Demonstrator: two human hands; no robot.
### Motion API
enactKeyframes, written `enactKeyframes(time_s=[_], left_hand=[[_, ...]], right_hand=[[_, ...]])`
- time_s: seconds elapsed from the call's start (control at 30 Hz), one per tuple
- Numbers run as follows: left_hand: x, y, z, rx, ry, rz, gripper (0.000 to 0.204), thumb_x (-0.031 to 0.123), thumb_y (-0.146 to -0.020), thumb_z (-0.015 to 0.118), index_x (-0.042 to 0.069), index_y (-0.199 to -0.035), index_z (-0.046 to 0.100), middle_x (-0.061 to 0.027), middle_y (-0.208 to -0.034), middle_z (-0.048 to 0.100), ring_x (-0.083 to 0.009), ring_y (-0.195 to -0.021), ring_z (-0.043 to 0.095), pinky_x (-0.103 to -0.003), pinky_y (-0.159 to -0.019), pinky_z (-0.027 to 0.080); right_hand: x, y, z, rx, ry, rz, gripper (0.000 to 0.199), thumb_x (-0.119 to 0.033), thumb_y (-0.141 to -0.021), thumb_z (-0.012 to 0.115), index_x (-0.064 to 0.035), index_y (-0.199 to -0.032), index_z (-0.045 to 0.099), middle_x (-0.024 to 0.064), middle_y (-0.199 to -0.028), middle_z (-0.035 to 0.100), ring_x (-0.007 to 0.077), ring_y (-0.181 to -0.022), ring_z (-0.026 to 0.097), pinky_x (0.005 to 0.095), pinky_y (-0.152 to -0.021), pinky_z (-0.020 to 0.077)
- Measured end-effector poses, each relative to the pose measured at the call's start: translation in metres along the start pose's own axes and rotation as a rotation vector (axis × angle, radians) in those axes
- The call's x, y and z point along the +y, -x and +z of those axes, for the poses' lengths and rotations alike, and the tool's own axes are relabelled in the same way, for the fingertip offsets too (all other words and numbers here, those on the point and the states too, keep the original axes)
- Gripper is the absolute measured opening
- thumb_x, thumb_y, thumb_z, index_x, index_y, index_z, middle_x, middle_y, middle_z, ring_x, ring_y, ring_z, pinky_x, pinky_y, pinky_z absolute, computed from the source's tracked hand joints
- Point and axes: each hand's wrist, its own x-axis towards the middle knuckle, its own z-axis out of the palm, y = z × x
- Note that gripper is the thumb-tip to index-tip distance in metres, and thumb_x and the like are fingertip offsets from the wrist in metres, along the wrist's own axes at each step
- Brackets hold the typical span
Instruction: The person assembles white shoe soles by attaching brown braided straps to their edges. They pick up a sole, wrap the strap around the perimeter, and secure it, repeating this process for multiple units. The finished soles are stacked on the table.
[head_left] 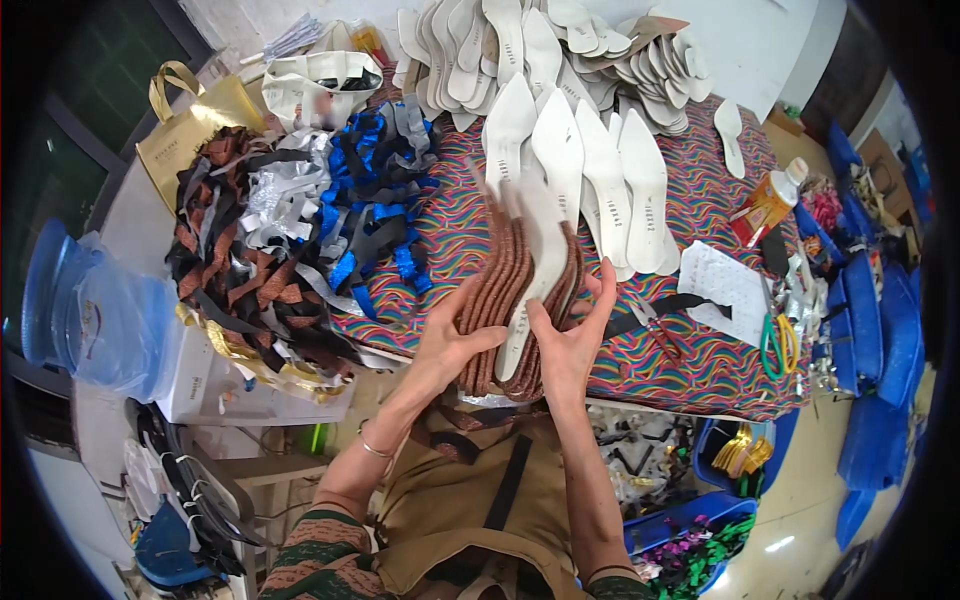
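Observation:
Between my two hands is a bundle of shoe insoles (482, 325) with glittery brown edges, at the front edge of the table. A white insole (517, 335) lies on top of it; the bundle's far end is smeared by motion. My left hand (447, 338) grips the bundle's left side, its thumb resting near the white insole. On the other side my right hand (572, 345) presses its thumb to the insole, with its other fingers curled around the bundle's right side. Just beyond are several loose white insoles (645, 190), pointed ends away from me.
Ribbon-like strips (385, 195) in brown, silver and blue are heaped at the left, by a gold bag (195, 125). Piled insoles (460, 50) stand at the back. On the right are a paper sheet (725, 290), scissors (780, 340), snips (660, 330) and a bottle (770, 200).

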Motion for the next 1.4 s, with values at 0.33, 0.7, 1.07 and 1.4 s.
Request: enactKeyframes(time_s=[0.33,0.7,1.07,1.4], left_hand=[[0.003,0.030,-0.003,0.067,0.151,0.037,0.061,0.005,-0.084,0.066,-0.005,-0.138,0.040,-0.0113,-0.126,0.058,-0.0158,-0.113,0.056,-0.031,-0.099,0.042],[-0.023,0.006,-0.010,0.079,-0.592,0.186,0.064,0.038,-0.090,0.061,-0.004,-0.135,0.044,-0.0224,-0.132,0.046,-0.0358,-0.122,0.041,-0.043,-0.106,0.029],[0.019,0.029,-0.004,0.178,-1.318,0.824,0.063,0.026,-0.093,0.057,-0.009,-0.140,0.034,-0.0244,-0.146,0.036,-0.0358,-0.139,0.031,-0.044,-0.114,0.026],[-0.048,0.017,-0.007,-0.197,-0.757,0.497,0.049,0.008,-0.084,0.059,0.006,-0.132,0.051,-0.0178,-0.128,0.055,-0.0303,-0.121,0.050,-0.044,-0.104,0.037]], right_hand=[[-0.057,0.000,-0.003,-0.282,0.147,-0.058,0.089,-0.016,-0.068,0.084,0.0015,-0.141,0.036,0.0205,-0.126,0.038,0.0341,-0.120,0.043,0.0425,-0.100,0.0395],[0.002,-0.012,0.011,-0.424,0.019,0.008,0.085,-0.023,-0.081,0.074,-0.0005,-0.146,0.025,0.0267,-0.138,0.036,0.0377,-0.130,0.036,0.0437,-0.109,0.0300],[-0.060,0.003,-0.009,-0.348,-0.262,-0.352,0.084,-0.007,-0.075,0.072,0.0045,-0.143,0.023,0.0250,-0.141,0.032,0.0384,-0.125,0.040,0.0468,-0.106,0.0299],[-0.015,0.012,-0.005,-0.296,0.033,-0.417,0.107,-0.029,-0.058,0.085,0.0048,-0.140,0.025,0.0252,-0.130,0.038,0.0413,-0.122,0.036,0.0505,-0.102,0.0304]])
